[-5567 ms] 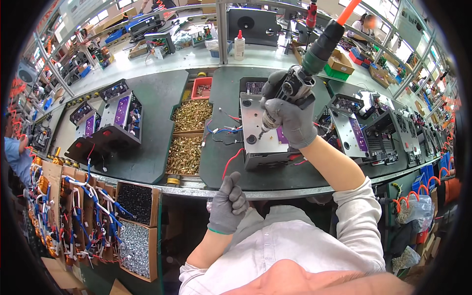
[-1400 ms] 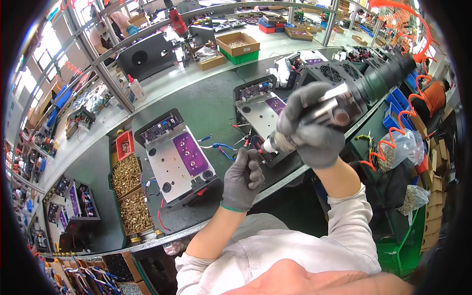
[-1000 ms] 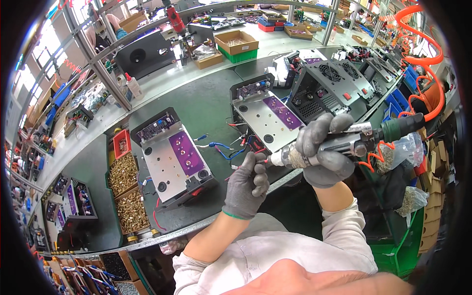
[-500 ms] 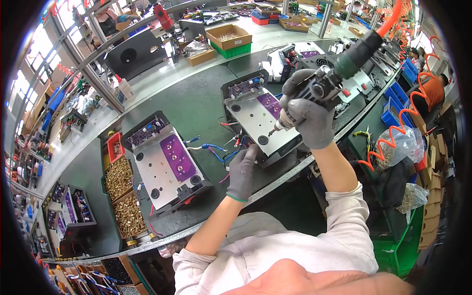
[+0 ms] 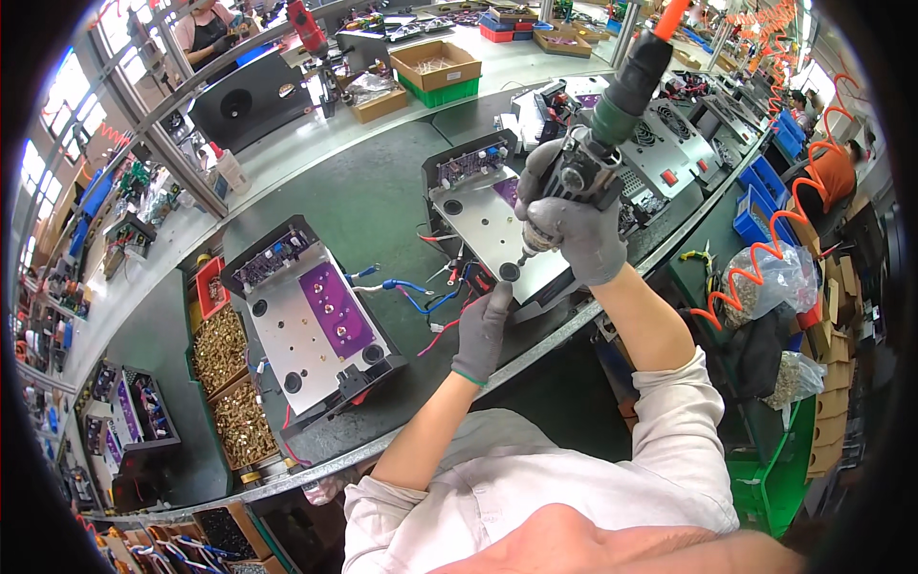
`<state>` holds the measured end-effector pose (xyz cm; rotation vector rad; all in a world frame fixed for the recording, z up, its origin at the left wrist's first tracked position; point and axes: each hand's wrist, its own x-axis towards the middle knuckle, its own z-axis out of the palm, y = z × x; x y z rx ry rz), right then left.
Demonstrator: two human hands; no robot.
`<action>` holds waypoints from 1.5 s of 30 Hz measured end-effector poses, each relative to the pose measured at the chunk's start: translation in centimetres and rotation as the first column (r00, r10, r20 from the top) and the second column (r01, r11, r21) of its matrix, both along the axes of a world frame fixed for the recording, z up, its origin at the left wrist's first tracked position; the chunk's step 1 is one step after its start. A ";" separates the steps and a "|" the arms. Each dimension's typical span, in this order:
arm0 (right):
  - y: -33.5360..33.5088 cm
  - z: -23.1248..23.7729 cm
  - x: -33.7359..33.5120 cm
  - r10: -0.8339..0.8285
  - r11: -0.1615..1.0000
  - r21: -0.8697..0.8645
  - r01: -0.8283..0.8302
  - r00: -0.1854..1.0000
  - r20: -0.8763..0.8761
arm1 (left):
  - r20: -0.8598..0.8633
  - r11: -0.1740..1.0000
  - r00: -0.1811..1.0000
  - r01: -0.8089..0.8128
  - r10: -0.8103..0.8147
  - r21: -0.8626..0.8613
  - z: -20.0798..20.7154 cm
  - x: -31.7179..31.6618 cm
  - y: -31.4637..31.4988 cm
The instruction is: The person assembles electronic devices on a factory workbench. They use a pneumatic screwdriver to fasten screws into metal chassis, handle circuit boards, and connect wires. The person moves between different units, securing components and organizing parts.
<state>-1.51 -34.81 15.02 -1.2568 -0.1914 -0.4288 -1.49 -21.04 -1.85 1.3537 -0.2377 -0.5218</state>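
Note:
A pneumatic screwdriver [image 5: 574, 177] is in my right hand [image 5: 583, 230], its fingers wrapped round the body. The bit points down at the dark round foot [image 5: 510, 272] on a metal chassis [image 5: 483, 234]; whether it touches cannot be told. My left hand [image 5: 481, 335] is closed at the chassis's near left corner, thumb up beside that foot. A small black-and-red part [image 5: 478, 278] and loose wires [image 5: 421, 297] lie at its fingertips; what the fingers grip is hidden. The chassis carries an upright circuit board [image 5: 473, 165] and a purple board [image 5: 505, 191], partly behind my right hand.
Left stands a similar chassis [image 5: 296, 335], beside bins of brass-coloured fasteners [image 5: 218, 349] and a red tray [image 5: 210, 287]. Further left is another assembly [image 5: 143, 407]. Silver panels [image 5: 669, 158] lie at right. An orange coiled hose [image 5: 765, 253] hangs there. Across the bench, a person [image 5: 206, 38] stands.
The whole view has shifted slightly. My right hand and screwdriver have moved left, with the bit now nearer the foot. My left hand stays at the chassis corner, its thumb more upright.

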 end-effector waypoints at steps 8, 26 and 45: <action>2.8 1.1 1.1 -0.008 1.000 0.028 0.008 1.000 0.006 | -0.167 0.994 0.985 -0.057 0.040 -0.098 1.1 -0.6 3.9; -1.3 -4.8 -15.9 -0.637 0.751 -0.207 0.627 0.770 0.020 | -0.113 0.915 0.908 -0.395 0.403 0.087 0.7 -2.4 24.1; -8.8 -38.4 -20.4 -0.514 0.559 -0.096 0.824 0.254 -0.819 | 0.067 0.219 0.219 -0.976 0.973 0.005 0.4 -11.5 31.6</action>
